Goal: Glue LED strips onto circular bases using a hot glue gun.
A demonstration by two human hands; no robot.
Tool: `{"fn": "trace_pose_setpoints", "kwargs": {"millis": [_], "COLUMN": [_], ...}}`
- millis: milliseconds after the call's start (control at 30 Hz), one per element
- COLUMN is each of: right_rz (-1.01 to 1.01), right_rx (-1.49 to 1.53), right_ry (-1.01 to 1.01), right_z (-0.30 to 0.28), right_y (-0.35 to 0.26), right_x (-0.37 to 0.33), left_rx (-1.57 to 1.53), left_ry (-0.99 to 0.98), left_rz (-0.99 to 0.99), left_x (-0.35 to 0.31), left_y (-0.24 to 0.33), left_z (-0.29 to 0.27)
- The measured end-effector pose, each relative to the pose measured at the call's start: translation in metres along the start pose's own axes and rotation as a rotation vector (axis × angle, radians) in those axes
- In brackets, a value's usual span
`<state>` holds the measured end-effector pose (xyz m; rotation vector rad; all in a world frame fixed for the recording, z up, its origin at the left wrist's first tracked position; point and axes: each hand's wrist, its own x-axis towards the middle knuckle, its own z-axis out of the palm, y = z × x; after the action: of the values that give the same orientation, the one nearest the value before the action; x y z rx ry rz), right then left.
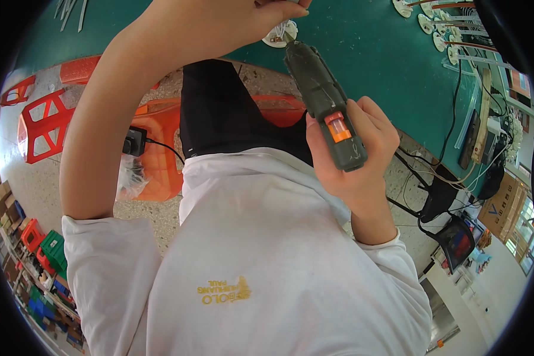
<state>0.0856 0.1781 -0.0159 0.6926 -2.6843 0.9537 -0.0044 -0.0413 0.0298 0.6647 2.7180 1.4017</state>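
Observation:
My right hand [371, 160] is wrapped round the handle of a dark green hot glue gun [318, 80], which has a lit orange switch on its back. The gun's nozzle points away from me and overlaps a small round white base [274, 40] at the table's near edge; I cannot tell whether they touch. White strands or thin parts show on that base. Above it, my left hand [246, 21] reaches across the top of the view with thumb and fingers pinched together. What they pinch is mostly cut off by the picture's upper edge.
Several round white bases with thin rods [439, 26] stand at the right of the green table [374, 65]. Pale strips [71, 13] lie at far left. Cables and a power strip [491, 145] line the right edge. Orange stools [44, 124] stand on the left floor.

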Motion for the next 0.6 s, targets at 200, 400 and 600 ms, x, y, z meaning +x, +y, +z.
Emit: {"fn": "trace_pose_setpoints", "kwargs": {"millis": [200, 400, 600], "right_rz": [-0.001, -0.013, -0.006], "right_rx": [-0.006, 0.043, 0.044], "right_ry": [-0.008, 0.020, 0.033], "right_z": [0.0004, 0.0035, 0.0046], "right_y": [-0.0015, -0.0058, -0.0064], "right_x": [0.0004, 0.0030, 0.0015], "left_rx": [0.003, 0.016, 0.024], "left_ry": [-0.003, -0.003, -0.017], "left_rz": [0.014, 0.017, 0.004], "left_x": [-0.0010, -0.0011, 0.0010], "left_y": [-0.0011, -0.0023, 0.0041], "left_z": [-0.0001, -0.0003, -0.0033]}}
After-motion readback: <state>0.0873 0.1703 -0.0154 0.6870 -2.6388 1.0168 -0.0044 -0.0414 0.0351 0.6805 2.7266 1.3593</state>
